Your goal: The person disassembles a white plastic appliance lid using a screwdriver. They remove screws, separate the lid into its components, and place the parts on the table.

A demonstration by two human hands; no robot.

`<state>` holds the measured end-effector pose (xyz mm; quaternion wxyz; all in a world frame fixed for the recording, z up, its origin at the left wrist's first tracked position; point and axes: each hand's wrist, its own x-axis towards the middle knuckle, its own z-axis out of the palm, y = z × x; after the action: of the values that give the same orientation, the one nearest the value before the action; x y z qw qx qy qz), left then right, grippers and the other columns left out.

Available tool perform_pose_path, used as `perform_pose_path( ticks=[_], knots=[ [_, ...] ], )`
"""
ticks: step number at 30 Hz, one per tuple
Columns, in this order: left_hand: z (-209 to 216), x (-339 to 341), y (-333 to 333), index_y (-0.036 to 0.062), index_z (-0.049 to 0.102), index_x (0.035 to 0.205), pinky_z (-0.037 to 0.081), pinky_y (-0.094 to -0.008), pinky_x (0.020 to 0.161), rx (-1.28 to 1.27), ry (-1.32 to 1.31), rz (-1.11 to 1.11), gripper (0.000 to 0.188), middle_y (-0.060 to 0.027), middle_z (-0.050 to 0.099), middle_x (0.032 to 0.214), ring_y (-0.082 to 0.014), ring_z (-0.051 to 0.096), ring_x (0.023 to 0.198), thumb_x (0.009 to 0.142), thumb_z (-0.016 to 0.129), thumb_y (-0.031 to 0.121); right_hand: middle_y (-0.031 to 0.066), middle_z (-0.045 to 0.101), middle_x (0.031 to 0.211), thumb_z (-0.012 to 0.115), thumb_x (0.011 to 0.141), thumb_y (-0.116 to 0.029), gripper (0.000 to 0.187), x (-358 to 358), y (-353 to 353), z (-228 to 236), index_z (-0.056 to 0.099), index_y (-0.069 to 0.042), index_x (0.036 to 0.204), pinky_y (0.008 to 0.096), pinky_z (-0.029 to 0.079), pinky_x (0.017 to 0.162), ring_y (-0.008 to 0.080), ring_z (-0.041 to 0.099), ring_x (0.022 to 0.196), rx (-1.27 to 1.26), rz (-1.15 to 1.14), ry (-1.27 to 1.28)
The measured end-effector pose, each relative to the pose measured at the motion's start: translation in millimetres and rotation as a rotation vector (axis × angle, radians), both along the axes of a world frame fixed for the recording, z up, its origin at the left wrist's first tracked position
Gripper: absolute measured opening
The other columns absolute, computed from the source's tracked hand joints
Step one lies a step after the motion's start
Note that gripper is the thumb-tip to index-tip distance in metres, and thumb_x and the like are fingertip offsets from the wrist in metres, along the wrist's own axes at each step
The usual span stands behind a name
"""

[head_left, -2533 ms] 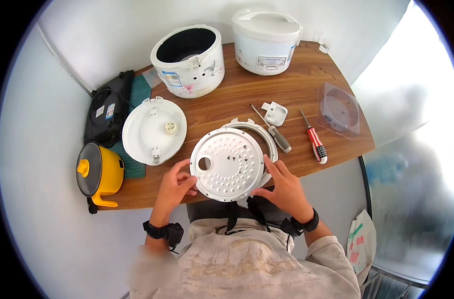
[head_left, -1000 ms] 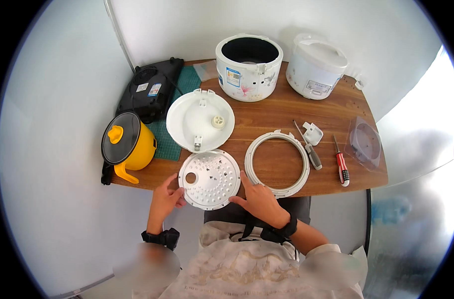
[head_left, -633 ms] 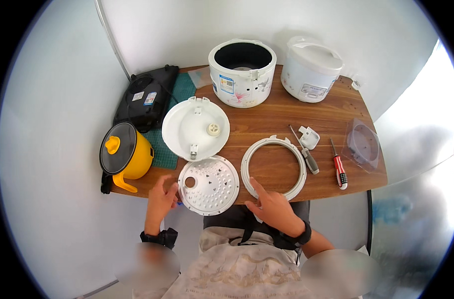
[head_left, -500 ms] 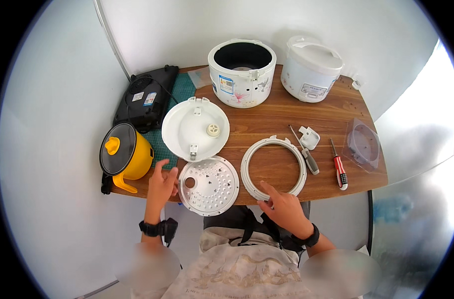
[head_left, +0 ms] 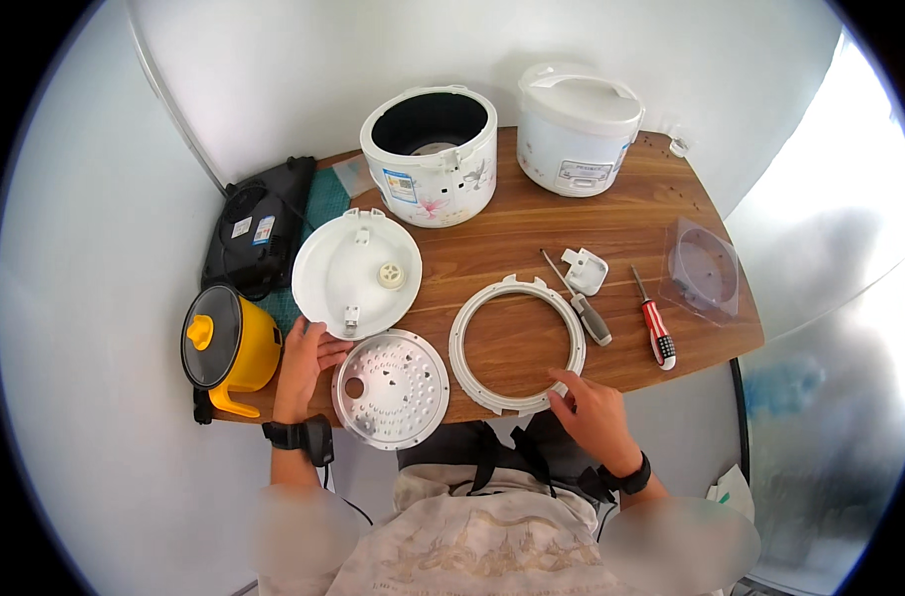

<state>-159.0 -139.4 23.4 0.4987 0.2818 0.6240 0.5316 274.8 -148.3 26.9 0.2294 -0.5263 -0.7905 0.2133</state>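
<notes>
My left hand [head_left: 306,366] is open beside the lower left edge of a round white rice cooker lid [head_left: 338,268], its fingers at or very near the rim. Just right of that hand a silver perforated metal disc [head_left: 398,392] lies partly past the table's front edge. My right hand [head_left: 594,419] is over the lower right of an off-white plastic ring [head_left: 462,343] lying flat. Its index finger and thumb are apart at the ring's rim; whether they press on it I cannot tell.
Behind stand an open flowered rice cooker body [head_left: 443,189] and a closed white rice cooker [head_left: 577,129]. A yellow pot [head_left: 259,338] and black appliance [head_left: 259,223] sit left. Right lie a grey-handled screwdriver [head_left: 592,320], white plastic part [head_left: 586,271], red-handled screwdriver [head_left: 659,336] and clear container [head_left: 701,268].
The whole view has shifted, so objects appear farther left. My left hand has come closer to the lid's rim. My right hand has moved from inside the ring to its lower right rim.
</notes>
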Motion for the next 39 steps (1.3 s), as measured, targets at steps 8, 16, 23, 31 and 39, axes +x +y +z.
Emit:
perform_pose_path(
  ticks=[8,16,23,31,39],
  knots=[
    [-7,-7,7,0.0031,0.052,0.131,0.061,-0.0297,0.076,0.038,-0.037,0.017,0.038,-0.0166,0.073,0.107,-0.0231,0.074,0.090,0.100,0.053,0.025,0.0093,0.065,0.082,0.072,0.090,-0.024,0.033,7,0,0,0.068,-0.013,0.122,0.0410,0.053,0.063,0.0305,0.067,0.071,-0.003,0.035,0.054],
    [-12,-22,16,0.0033,0.054,0.129,0.062,-0.0284,0.075,0.066,-0.063,0.014,0.034,-0.0162,0.073,0.108,-0.0228,0.074,0.091,0.103,0.051,0.024,0.0092,0.059,0.083,0.073,0.089,-0.018,0.022,7,7,-11,0.073,-0.012,0.110,0.0406,0.053,0.063,0.0313,0.065,0.072,0.048,0.090,0.054],
    [-14,-25,20,0.0033,0.049,0.134,0.062,-0.0297,0.075,0.068,-0.041,0.009,0.038,-0.0170,0.072,0.109,-0.0232,0.074,0.092,0.104,0.052,0.025,0.0097,0.057,0.093,0.072,0.084,-0.005,0.018,0,18,-4,0.073,-0.010,0.100,0.0407,0.054,0.066,0.0299,0.064,0.084,0.112,0.147,0.077],
    [6,-3,-6,0.0052,0.035,0.151,0.058,-0.0277,0.073,0.036,0.165,0.163,0.058,-0.0146,0.065,0.117,-0.0180,0.068,0.097,0.102,0.058,0.026,0.0101,0.057,0.098,0.067,0.085,-0.001,0.016,2,31,-5,0.064,-0.006,0.100,0.0429,0.052,0.077,0.0330,0.062,0.092,0.067,0.275,0.072],
    [46,76,-36,0.0041,0.064,0.121,0.053,-0.0273,0.067,0.175,0.818,-0.210,0.026,-0.0062,0.067,0.100,-0.0133,0.064,0.085,0.100,0.060,0.020,0.0141,0.058,0.098,0.067,0.087,-0.004,0.015,7,44,-11,0.065,-0.004,0.101,0.0455,0.048,0.082,0.0363,0.060,0.094,-0.071,0.358,0.063]
  ],
)
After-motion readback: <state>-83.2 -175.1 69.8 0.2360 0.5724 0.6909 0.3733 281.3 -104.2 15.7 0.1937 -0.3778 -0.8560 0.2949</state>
